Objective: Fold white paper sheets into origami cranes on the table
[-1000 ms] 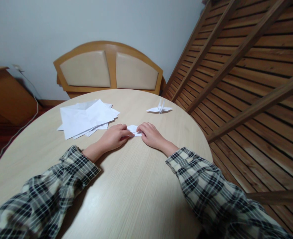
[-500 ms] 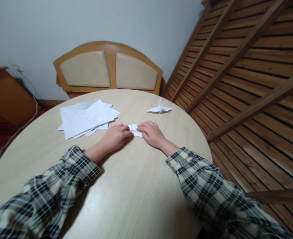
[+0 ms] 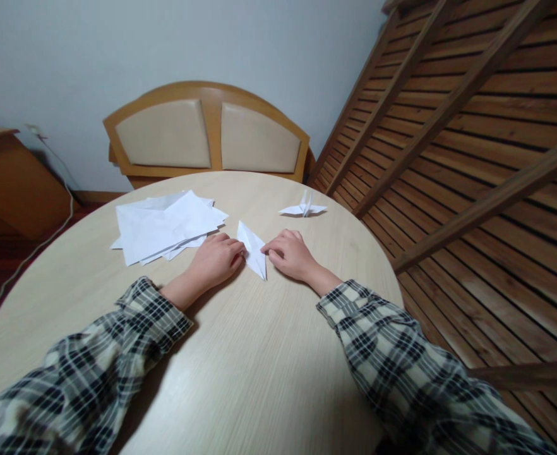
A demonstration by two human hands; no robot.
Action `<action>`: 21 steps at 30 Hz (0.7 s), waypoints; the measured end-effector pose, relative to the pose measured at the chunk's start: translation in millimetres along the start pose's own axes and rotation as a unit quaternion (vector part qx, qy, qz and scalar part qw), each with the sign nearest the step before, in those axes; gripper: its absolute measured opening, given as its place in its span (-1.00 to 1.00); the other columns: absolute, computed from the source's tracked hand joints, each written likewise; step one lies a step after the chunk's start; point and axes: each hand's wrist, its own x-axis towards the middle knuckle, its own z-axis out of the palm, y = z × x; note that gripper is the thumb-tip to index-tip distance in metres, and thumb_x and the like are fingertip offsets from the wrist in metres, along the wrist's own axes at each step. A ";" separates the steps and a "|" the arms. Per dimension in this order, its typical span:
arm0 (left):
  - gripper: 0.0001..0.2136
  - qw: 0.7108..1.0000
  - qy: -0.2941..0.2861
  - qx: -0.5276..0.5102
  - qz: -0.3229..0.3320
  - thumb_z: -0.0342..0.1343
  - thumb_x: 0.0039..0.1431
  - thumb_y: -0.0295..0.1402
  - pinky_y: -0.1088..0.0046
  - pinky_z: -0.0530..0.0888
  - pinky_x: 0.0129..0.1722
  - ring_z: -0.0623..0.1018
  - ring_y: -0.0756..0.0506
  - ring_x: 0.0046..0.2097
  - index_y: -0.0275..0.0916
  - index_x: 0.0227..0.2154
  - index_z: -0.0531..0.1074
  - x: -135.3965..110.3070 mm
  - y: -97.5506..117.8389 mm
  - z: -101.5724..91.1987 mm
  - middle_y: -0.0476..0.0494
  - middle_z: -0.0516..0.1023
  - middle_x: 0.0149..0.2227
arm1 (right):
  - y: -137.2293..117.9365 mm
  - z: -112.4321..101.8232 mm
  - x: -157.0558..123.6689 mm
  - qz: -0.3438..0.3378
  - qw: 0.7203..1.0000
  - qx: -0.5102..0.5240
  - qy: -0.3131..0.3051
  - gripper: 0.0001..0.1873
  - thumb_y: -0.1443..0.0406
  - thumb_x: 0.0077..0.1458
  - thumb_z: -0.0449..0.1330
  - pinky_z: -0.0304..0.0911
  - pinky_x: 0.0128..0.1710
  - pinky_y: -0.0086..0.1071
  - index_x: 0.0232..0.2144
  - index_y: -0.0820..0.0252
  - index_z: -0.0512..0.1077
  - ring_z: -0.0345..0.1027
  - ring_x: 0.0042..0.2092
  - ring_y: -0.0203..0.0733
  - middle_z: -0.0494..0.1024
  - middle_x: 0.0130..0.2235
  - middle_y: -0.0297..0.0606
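A narrow, diamond-shaped piece of folded white paper (image 3: 252, 249) lies on the pale round table (image 3: 259, 373), one point aimed at the far edge and the other back toward the person. It is between the two hands, probably so that either side can be reached without shifting the forearms. The left hand (image 3: 218, 258) is at the paper's left side with its fingers curled in and thumb and forefinger narrow at the margin; whether they pinch the sheet or merely press against it cannot be told. The right hand (image 3: 290, 254) lies low on the opposite side, its forefinger reaching to the paper's right margin and the other fingers bent; whether its thumb grips anything cannot be told either. Contact from both sides likely keeps so light a piece from sliding or turning, and the hard tabletop seems a good backing for pressing creases. Toward the table's far left edge lies a loose, fanned pile of white sheets (image 3: 165, 227), near the left hand, perhaps set there to be within reach yet out of the working spot. Near the far right edge stands a folded paper crane (image 3: 304, 207), two thin points upright and its wings spread, apart from the hands, which presumably spares it from being knocked or flattened
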 end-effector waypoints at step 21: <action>-0.67 0.996 0.003 -0.084 -0.025 0.12 0.21 -0.12 0.16 0.39 -0.01 0.50 -0.26 -0.01 -0.24 -0.11 0.52 -1.9 -9.8 6.3 -0.29 0.57 -0.05 | 6.4 7.8 -2.8 -0.058 0.998 -0.008 -0.001 -0.66 0.46 0.08 0.08 0.04 0.04 -0.20 -0.15 0.12 0.52 0.27 0.02 -0.11 0.57 -0.05 -0.27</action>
